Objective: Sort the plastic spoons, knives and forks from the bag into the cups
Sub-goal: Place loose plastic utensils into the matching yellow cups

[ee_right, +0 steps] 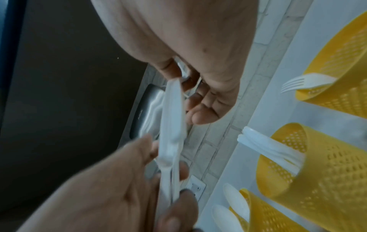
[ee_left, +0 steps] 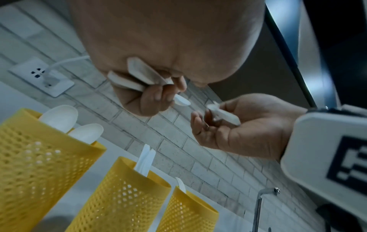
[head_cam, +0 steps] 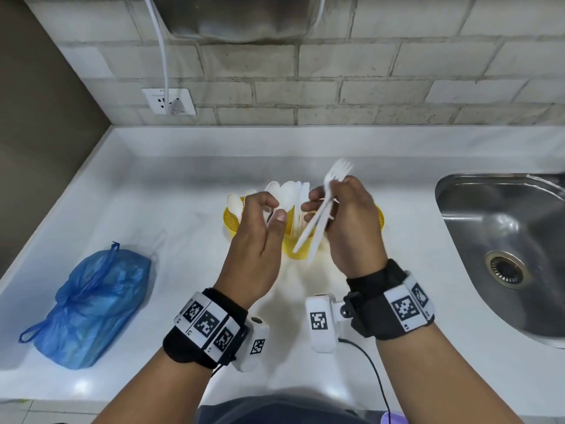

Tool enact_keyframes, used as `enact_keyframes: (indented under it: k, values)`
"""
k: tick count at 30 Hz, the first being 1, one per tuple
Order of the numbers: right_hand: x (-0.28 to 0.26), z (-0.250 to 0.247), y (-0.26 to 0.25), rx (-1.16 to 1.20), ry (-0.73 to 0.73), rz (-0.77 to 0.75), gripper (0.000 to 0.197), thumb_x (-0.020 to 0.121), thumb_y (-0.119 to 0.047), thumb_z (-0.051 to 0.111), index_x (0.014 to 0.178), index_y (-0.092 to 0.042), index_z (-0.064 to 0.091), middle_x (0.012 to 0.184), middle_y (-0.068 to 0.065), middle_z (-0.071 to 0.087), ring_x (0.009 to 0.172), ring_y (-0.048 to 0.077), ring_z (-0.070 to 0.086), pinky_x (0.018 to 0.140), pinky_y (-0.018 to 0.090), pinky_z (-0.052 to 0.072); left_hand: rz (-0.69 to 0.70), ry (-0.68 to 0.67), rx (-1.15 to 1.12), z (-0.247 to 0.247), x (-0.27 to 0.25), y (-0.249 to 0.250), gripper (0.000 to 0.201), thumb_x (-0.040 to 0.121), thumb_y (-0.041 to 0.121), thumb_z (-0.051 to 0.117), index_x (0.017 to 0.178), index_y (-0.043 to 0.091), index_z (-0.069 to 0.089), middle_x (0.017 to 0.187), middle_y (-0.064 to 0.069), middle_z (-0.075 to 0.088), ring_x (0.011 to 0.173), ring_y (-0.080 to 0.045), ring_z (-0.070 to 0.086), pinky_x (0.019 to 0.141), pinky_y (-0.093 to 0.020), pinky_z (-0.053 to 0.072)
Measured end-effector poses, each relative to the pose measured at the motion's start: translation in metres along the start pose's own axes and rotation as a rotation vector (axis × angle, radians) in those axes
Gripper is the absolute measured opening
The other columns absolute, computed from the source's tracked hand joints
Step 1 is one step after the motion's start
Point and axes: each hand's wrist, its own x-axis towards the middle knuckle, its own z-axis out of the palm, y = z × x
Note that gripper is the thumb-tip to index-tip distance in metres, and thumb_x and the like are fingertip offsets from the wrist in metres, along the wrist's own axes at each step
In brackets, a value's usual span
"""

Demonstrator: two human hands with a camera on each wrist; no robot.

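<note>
The plastic forks (head_cam: 324,209) are bundled in the right hand (head_cam: 351,228), above the three yellow mesh cups (ee_left: 137,193) standing in a row on the counter (head_cam: 153,185). The tines point up and away, the handles slant down toward the cups, an orientation that likely suits handle-first insertion. The left cup holds spoons (ee_left: 61,116), the middle cup knives (ee_right: 264,146), and the right cup a fork (ee_right: 303,81). The right-hand grip is narrow, fingers curled round the fork handles. The left hand (head_cam: 256,240) is held just beside it, thumb and fingers pinched on the lower ends of white handles in the wrist views; which pieces these are cannot be determined. The blue bag (head_cam: 91,304) lies on the counter, well to the left, knotted.
</note>
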Motion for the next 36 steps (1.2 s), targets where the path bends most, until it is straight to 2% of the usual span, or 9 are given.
enact_keyframes:
  k: [4,8,13,17,22,26,29,32,36]
  values:
    - [0.004,-0.005,-0.011,0.147,0.011,0.013,0.008,0.108,-0.012,0.036,0.103,-0.013,0.042,0.071,0.011,0.056,0.056,0.03,0.059,0.057,0.037,0.052,-0.001,0.037,-0.093,-0.002,0.002,0.002,0.019,0.108,0.021,0.038,0.111,0.039,0.033,0.084,-0.011,0.056,0.068,-0.016,0.051,0.065,-0.032,0.042]
    - [0.002,0.005,0.0,0.062,0.008,0.007,0.01,0.109,-0.016,0.044,0.098,-0.014,0.042,0.058,0.0,0.035,0.045,0.016,0.031,0.048,0.029,0.029,-0.055,0.008,-0.172,0.003,0.005,0.002,0.032,0.108,0.01,0.042,0.117,0.039,0.031,0.08,-0.002,0.063,0.065,-0.007,0.053,0.068,-0.026,0.042]
    - [-0.006,0.008,0.011,-0.154,-0.177,-0.001,0.017,0.101,-0.019,0.066,0.102,-0.002,0.062,0.063,0.005,0.055,0.047,0.015,0.047,0.047,0.024,0.036,-0.075,-0.098,-0.26,0.001,0.004,0.005,0.025,0.108,0.008,0.045,0.128,0.019,0.036,0.08,0.001,0.069,0.059,-0.008,0.057,0.064,-0.019,0.042]
    - [-0.002,0.003,0.012,-0.215,-0.199,-0.019,0.007,0.097,-0.009,0.068,0.091,-0.006,0.068,0.074,0.008,0.066,0.057,0.012,0.06,0.05,0.019,0.047,-0.142,-0.165,-0.192,-0.007,0.004,0.001,0.011,0.106,0.016,0.054,0.101,0.008,0.048,0.067,0.014,0.065,0.066,-0.017,0.068,0.066,-0.034,0.055]
    - [0.003,-0.004,0.011,-0.415,-0.316,-0.155,0.008,0.095,-0.008,0.072,0.091,-0.002,0.069,0.079,0.014,0.072,0.068,0.011,0.065,0.065,0.025,0.052,-0.174,-0.188,-0.192,-0.022,0.011,-0.008,0.014,0.09,0.023,0.079,0.088,0.015,0.068,0.075,-0.014,0.07,0.072,-0.022,0.066,0.074,-0.034,0.051]
    - [0.008,-0.002,0.011,-0.473,-0.43,-0.192,0.008,0.094,-0.015,0.074,0.096,-0.01,0.069,0.083,0.007,0.073,0.074,0.015,0.067,0.073,0.036,0.056,-0.183,-0.255,-0.148,-0.029,0.018,-0.015,0.034,0.084,0.033,0.082,0.105,0.008,0.073,0.093,-0.024,0.073,0.083,-0.038,0.07,0.087,-0.061,0.055]
    - [0.013,-0.006,0.008,-0.461,-0.383,-0.139,0.025,0.097,-0.029,0.068,0.109,-0.009,0.062,0.066,-0.015,0.057,0.057,0.004,0.05,0.057,0.022,0.038,-0.162,-0.193,-0.13,-0.035,0.024,-0.016,0.024,0.086,0.022,0.082,0.106,0.013,0.074,0.093,-0.016,0.076,0.078,-0.03,0.071,0.082,-0.059,0.058]
    - [0.023,-0.022,0.004,-0.225,-0.295,-0.007,0.025,0.096,-0.03,0.048,0.106,-0.012,0.063,0.061,-0.003,0.038,0.051,0.013,0.03,0.056,0.035,0.015,-0.176,-0.07,-0.132,-0.046,0.033,-0.018,0.025,0.085,0.018,0.083,0.108,0.02,0.074,0.092,-0.012,0.077,0.084,-0.04,0.072,0.08,-0.058,0.061]
    - [0.038,-0.048,-0.003,-0.222,-0.113,-0.117,0.027,0.102,-0.018,0.038,0.104,-0.012,0.064,0.065,0.004,0.047,0.056,0.018,0.043,0.058,0.031,0.036,-0.123,0.114,-0.108,-0.063,0.051,-0.019,0.03,0.086,0.01,0.081,0.112,0.018,0.068,0.091,-0.006,0.076,0.076,-0.024,0.069,0.074,-0.054,0.063]
